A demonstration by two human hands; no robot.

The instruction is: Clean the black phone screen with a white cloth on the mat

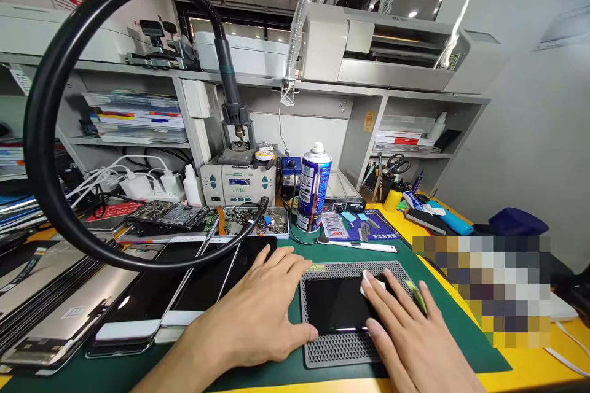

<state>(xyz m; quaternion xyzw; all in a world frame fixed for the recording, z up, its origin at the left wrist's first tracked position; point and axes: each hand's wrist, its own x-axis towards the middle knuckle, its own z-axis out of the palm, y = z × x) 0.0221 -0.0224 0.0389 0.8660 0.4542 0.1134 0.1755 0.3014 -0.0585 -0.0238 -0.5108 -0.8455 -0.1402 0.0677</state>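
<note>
A dark phone screen point(334, 304) lies face up on a grey honeycomb-textured mat point(338, 353). My right hand point(410, 325) is spread over its right part, fingers apart, index fingertip pressing a small white wipe point(378, 285) against the glass. The hand covers the screen's right end. My left hand point(265, 301) is open too, palm down, fingers stretched toward the mat's left side. Its thumb tip rests at the mat's left edge beside the screen. A yellow-green strip point(417, 296) shows beyond my right fingers.
Several phones and screen panels point(142, 295) lie at left under a looping black hose point(39, 135). Behind the mat stand a blue spray can point(314, 190), a white-handled brush point(359, 245) and a rework station point(237, 181). A pixelated patch point(483, 288) hides items at right.
</note>
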